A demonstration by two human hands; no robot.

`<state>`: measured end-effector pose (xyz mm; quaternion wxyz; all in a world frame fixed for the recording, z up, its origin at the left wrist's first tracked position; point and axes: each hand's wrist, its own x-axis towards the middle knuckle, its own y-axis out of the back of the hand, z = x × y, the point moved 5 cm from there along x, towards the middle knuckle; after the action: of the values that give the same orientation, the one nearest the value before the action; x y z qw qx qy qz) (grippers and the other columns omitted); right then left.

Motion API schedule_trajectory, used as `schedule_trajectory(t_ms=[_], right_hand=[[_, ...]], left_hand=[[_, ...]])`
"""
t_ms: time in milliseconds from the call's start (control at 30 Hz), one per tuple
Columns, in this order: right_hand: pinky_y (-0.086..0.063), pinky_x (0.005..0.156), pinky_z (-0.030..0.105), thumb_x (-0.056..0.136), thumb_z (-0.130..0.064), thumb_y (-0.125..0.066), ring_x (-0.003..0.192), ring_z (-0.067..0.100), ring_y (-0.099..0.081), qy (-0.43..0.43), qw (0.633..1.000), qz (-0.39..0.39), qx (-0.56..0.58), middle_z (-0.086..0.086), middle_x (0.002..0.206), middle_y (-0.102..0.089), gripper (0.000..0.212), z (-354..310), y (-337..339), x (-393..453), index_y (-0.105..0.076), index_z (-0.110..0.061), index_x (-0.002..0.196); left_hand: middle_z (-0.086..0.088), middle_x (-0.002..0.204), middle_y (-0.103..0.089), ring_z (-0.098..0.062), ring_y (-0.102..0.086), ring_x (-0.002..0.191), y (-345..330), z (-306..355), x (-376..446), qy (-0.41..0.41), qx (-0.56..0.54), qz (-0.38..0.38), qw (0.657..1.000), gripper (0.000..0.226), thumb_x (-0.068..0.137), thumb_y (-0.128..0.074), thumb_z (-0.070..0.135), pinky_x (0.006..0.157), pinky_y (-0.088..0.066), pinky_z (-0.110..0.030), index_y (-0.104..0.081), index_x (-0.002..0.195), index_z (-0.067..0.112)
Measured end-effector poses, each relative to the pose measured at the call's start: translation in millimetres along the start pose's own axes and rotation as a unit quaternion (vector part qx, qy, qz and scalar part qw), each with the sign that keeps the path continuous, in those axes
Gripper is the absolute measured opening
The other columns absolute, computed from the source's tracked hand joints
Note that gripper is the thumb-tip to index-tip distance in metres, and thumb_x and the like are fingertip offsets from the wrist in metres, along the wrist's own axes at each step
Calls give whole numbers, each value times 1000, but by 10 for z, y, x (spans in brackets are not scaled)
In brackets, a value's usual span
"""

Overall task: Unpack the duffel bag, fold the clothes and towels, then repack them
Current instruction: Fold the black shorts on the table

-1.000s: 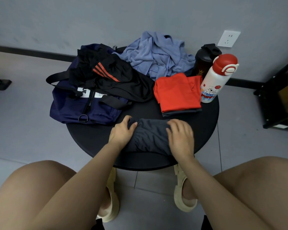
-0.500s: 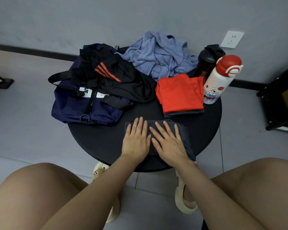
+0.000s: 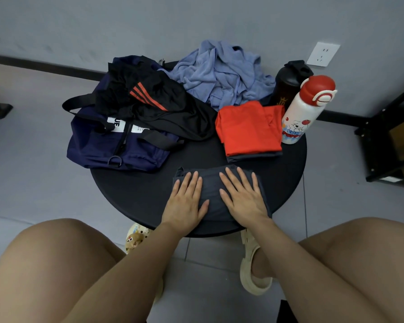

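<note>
A folded dark grey garment (image 3: 214,192) lies at the near edge of the round black table (image 3: 135,194). My left hand (image 3: 184,201) and my right hand (image 3: 241,197) press flat on it, fingers straight and spread, side by side. The navy duffel bag (image 3: 98,148) sits at the table's left, with a black garment with red stripes (image 3: 159,108) draped over it. A folded red garment (image 3: 247,129) rests on another dark folded piece at the right. A crumpled light blue towel (image 3: 222,71) lies at the back.
A white bottle with a red cap (image 3: 306,110) and a black bottle (image 3: 287,85) stand at the table's right rear. A black shelf frame (image 3: 387,127) stands at the far right. My bare knees and sandalled feet are below the table edge; a wall socket (image 3: 322,54) is behind.
One second ago both hands gripped the grey garment's ends. They then flattened onto it together, and have now slid apart across the folded piece.
</note>
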<state>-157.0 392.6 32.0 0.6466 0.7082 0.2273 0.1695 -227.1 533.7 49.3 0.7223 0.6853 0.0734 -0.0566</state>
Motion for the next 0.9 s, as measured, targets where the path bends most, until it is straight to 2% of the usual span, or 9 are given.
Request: schedule_trajectory(t_ms=[100,233,400,467,567,667,767,833,900], right_hand=[[4,114,42,97,-52,6,143,23,-27,-14,1000,2,3,-5,152,-35,69,100,2,6,-33,-24,147],[12,114,39,91,-56,16,146,20,-15,-16,1000,4,6,-7,156,-24,77,260,16,-11,-23,-25,149],[10,114,39,96,-51,4,145,20,-19,-39,999,-5,4,-7,155,-28,65,478,58,-13,-25,-26,148],[13,113,37,96,-51,6,145,19,-19,-44,999,-9,5,-7,155,-28,64,579,65,-15,-22,-27,148],[21,111,36,91,-55,20,146,16,-13,-54,999,2,-3,-8,156,-24,70,704,75,-16,-13,-30,147],[22,111,37,87,-59,21,147,15,-3,-73,997,-1,-16,-10,158,-15,75,815,99,-16,-11,-31,149],[21,111,40,78,-60,28,147,16,8,-92,995,-25,-30,-11,160,-3,84,921,117,-28,-2,-32,151],[20,111,41,69,-62,41,147,17,8,-97,994,-29,-36,-11,160,-2,97,962,122,-29,-2,-32,151],[21,111,40,65,-60,46,147,18,7,-100,994,-29,-38,-10,160,-2,103,979,120,-27,-3,-31,151]], left_hand=[[-3,160,2,-18,6,147,17,67,99,-7,4,9,1000,80,83,16,49,117,5,-35,-1,151,12],[-3,160,4,-18,7,147,12,195,223,-15,-6,19,1000,64,96,1,45,118,6,-36,1,151,12],[-4,160,1,-18,4,147,41,402,347,-20,-18,25,999,75,86,13,46,117,6,-36,0,151,11],[-4,160,1,-18,4,147,54,488,392,-19,-25,29,999,78,84,16,46,117,6,-35,-1,151,12],[-4,160,3,-18,6,147,54,588,464,-16,-36,29,999,66,94,0,44,118,6,-36,0,151,11],[-4,160,4,-18,6,147,73,685,532,-18,-41,31,999,61,100,-11,42,118,6,-36,0,151,11],[-5,160,4,-19,6,147,59,786,597,-16,-40,30,999,60,102,-15,41,118,6,-36,1,151,10],[-6,160,4,-19,5,147,59,833,629,-16,-36,27,999,60,102,-14,41,118,6,-37,1,151,9],[-6,160,4,-19,5,147,73,850,644,-17,-41,25,999,60,102,-15,41,118,6,-37,1,151,9]])
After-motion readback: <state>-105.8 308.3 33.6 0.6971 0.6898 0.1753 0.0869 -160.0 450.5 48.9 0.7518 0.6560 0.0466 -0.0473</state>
